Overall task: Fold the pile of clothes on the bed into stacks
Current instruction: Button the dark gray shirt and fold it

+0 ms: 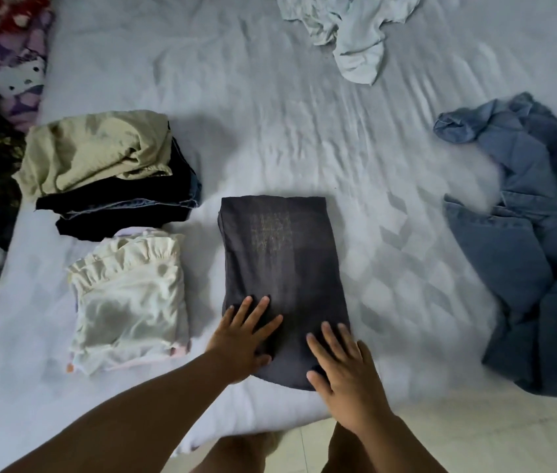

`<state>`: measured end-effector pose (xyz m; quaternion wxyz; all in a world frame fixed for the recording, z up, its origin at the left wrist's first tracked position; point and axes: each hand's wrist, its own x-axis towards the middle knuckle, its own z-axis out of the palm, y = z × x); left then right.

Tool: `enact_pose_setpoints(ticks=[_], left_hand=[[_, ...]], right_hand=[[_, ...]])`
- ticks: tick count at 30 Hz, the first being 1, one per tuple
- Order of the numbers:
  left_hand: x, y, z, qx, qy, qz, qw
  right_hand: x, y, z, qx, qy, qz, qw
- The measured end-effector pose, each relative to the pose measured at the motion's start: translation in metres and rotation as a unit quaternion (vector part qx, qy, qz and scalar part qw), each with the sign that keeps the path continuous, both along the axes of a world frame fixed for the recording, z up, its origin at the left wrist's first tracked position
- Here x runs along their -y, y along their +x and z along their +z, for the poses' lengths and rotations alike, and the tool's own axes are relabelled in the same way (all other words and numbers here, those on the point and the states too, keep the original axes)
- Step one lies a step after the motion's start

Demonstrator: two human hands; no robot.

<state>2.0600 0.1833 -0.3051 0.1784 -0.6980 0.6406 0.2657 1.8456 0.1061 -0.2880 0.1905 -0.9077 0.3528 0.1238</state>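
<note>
A wide bed (270, 138) fills most of the view, covered in a pale blue-grey sheet (406, 261) that is wrinkled and faintly patterned with diamonds. Below its near edge shows a floor of pale cream tiles (495, 435). Soft, dim light falls evenly, leaving gentle shadows in the sheet's creases.

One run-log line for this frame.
step: flattening fold | left hand: flat on dark grey garment | right hand: flat on it | unfolded: denim garment
</note>
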Motion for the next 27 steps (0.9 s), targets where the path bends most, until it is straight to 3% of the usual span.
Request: enact_pose_setpoints(ticks=[3,7,9,12,14,18,22,25,27], left_hand=[[-0.007,0.0,-0.001,-0.02,-0.006,0.002,1.0],[0.008,0.014,0.005,-0.028,-0.095,0.141,0.985],[0.02,0.016,0.005,-0.032,-0.161,0.242,0.956],[0.034,0.022,-0.004,-0.067,-0.089,0.41,0.905],[0.044,0.024,-0.014,-0.101,-0.089,0.469,0.873],[0.053,0.026,-0.024,-0.169,-0.106,0.487,0.851],[0.054,0.035,-0.024,-0.257,-0.127,0.525,0.801],[0.055,0.046,-0.021,-0.304,-0.156,0.559,0.756],[0.055,0.049,-0.018,-0.333,-0.154,0.561,0.742]], right_hand=[[0.011,0.004,0.004,-0.045,0.021,0.009,0.999],[0.052,0.027,0.011,0.02,0.007,-0.046,0.999],[0.072,0.039,0.012,0.016,0.037,-0.05,0.998],[0.1,0.053,0.003,-0.018,0.079,-0.041,0.996],[0.115,0.061,-0.007,-0.025,0.104,-0.045,0.993],[0.13,0.067,-0.022,-0.037,0.112,-0.013,0.993],[0.134,0.074,-0.032,-0.022,0.121,0.012,0.992],[0.137,0.078,-0.041,-0.018,0.164,-0.016,0.986],[0.141,0.078,-0.047,0.035,0.225,-0.071,0.971]])
